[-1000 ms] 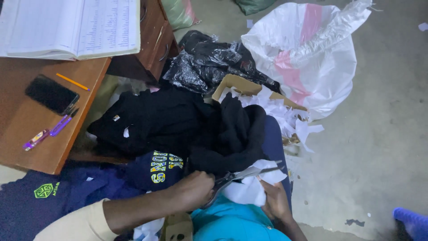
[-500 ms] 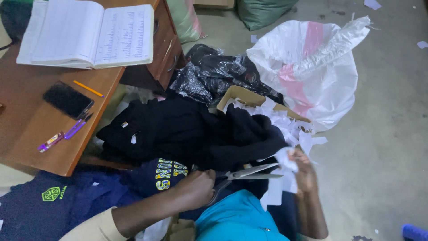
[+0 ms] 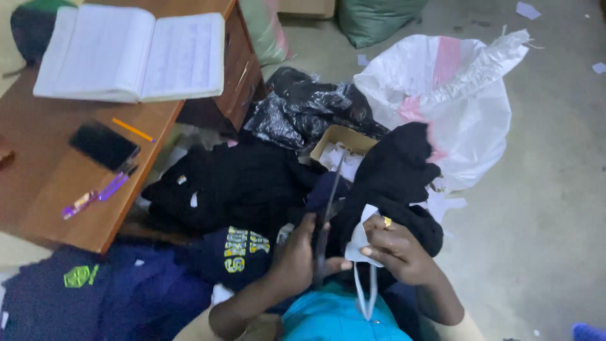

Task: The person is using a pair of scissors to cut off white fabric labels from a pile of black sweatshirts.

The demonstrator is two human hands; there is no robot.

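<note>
Seated low beside a wooden desk (image 3: 44,183), we hold a pair of scissors (image 3: 328,202) upright in our left hand (image 3: 297,256), fingers curled tight through the handles, the blades pointing away from us and appearing nearly shut. Our right hand (image 3: 394,249), a gold ring (image 3: 387,221) on 1 finger, pinches a white paper tag (image 3: 358,243) attached to the black garment (image 3: 398,170) lifted over our lap, with 2 thin white strips hanging from the grip toward our teal shirt (image 3: 338,319). The garment rises between the scissors and a white plastic sack (image 3: 467,107) on the concrete floor (image 3: 555,208); behind it lie a small cardboard box (image 3: 344,142) of white scraps and a crumpled black plastic bag (image 3: 303,110). More dark clothing (image 3: 233,183) is heaped at the desk's right edge, and a navy piece with yellow lettering (image 3: 243,249) lies just beside our left wrist. On the desk's far side sits an open ledger (image 3: 132,53), with a dark phone (image 3: 104,145), an orange pencil (image 3: 132,130) and a purple pen (image 3: 95,196) nearer its front edge. In our judgement, a clean cut calls for pulling the tag taut and away from the cloth, keeping the blades close to its attachment and clear of both fabric and fingertips.
</note>
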